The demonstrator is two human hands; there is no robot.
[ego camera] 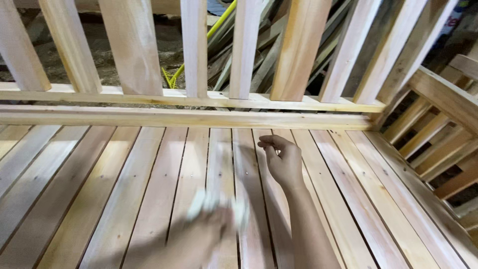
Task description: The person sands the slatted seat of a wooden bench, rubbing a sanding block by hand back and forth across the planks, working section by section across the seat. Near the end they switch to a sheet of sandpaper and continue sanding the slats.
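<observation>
Two hands over slatted wooden seat (pixel 149 169): right hand (pixel 284 162) loosely curled, empty; blurred left hand (pixel 209 234) perhaps grips a pale cloth (pixel 219 204).

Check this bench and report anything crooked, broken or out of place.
Nothing on the bench itself stands out: the seat slats lie flat and parallel, and the back slats sit evenly on their rail. Behind it, loose timber offcuts lie in a jumbled heap. The left hand is motion-blurred, holding something pale; the right hand hovers loosely curled.

Hands (pixel 249 199) over seat slats (pixel 124 179), backrest (pixel 194 50) behind
</observation>
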